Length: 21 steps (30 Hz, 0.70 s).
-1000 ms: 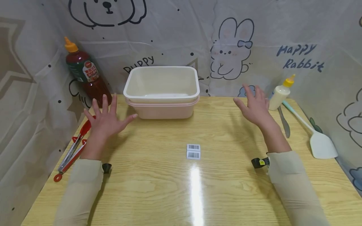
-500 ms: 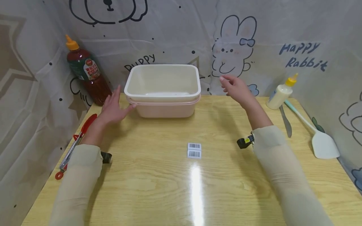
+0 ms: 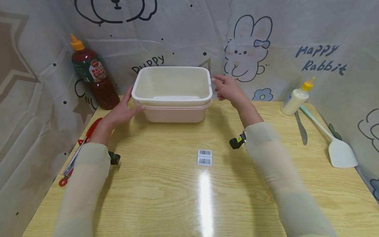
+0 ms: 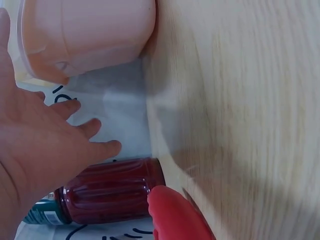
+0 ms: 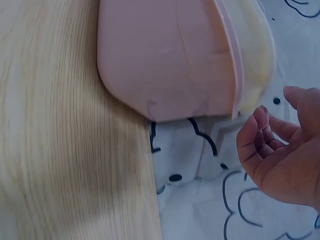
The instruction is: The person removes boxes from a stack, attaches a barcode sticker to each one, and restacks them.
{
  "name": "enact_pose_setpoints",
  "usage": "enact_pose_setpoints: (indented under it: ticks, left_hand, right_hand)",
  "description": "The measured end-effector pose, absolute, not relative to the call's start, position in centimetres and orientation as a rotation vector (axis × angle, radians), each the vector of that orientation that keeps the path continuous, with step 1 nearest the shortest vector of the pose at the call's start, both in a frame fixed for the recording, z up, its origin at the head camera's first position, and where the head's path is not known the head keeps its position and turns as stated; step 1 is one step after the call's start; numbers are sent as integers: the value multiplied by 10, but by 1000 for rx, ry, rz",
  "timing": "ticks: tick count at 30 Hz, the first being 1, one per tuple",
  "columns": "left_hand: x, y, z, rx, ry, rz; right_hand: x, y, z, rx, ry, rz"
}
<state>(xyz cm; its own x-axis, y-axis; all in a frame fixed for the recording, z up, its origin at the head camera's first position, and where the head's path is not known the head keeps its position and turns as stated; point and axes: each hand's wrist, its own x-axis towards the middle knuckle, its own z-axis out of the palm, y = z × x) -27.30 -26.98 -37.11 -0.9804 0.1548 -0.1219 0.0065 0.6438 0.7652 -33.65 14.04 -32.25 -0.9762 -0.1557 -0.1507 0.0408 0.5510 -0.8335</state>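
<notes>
Left hand (image 3: pixel 120 113): held wide, with fingers spread and thumb apart, at the left end of the tubs; nothing is gripped, and whether the rim is touched cannot be told.
Right hand (image 3: pixel 229 89): held narrower, with fingers loosely bent, just beside the right end of the tubs; nothing is held, and contact cannot be made out.
White tub (image 3: pixel 171 80): nested in the pink tub, with its rim raised above the pink one; its inside is faced upward between the hands.
Pink tub (image 3: pixel 174 114): set upright at the back of the table (image 3: pixel 163 177), near the cloth (image 3: pixel 189 36) hung behind.
Stickers (image 3: pixel 204 157): two printed with barcodes, laid together in front of the tubs, slightly to the right.
Sauce bottle (image 3: pixel 96 75): stood at the back left, behind the left hand, topped with an orange cap.
Tongs (image 3: pixel 94 126): laid along the left edge, partly hidden by the left arm.
Right side: a small bottle (image 3: pixel 297 99) with a yellow cap, a knife (image 3: pixel 301 129) and a white spatula (image 3: pixel 342 153) are placed near one another.
</notes>
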Motion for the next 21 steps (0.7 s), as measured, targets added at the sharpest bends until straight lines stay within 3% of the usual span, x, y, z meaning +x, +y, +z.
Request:
enact_pose_setpoints:
  ticks: [21]
  left_hand:
    - [-282,-261,-372,151,2586,1318]
  right_hand:
    - [-349,99,-326,-155,2884,-1159]
